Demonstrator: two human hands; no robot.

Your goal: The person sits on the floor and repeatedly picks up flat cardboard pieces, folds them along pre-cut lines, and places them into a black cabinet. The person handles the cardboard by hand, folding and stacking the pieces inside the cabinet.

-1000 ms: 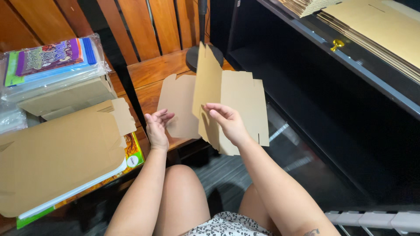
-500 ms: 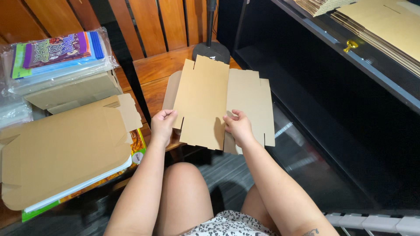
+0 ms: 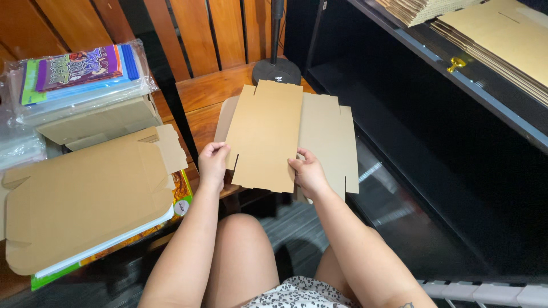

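Left hand (image 3: 213, 162) and right hand (image 3: 309, 173), each grip pinching the lower edge of a flat die-cut cardboard blank (image 3: 268, 134), held above a wooden desk (image 3: 205, 97).

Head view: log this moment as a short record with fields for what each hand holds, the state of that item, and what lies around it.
left hand: grips the lower left edge of the flat cardboard box blank
right hand: grips the blank's lower edge, right of centre
blank state: unfolded, one panel lying over the rest, held above the wooden bench
left side: folded cardboard piece on books; plastic-wrapped coloured books on a box
right side: black shelf bearing stacked cardboard sheets
behind: round black stand base
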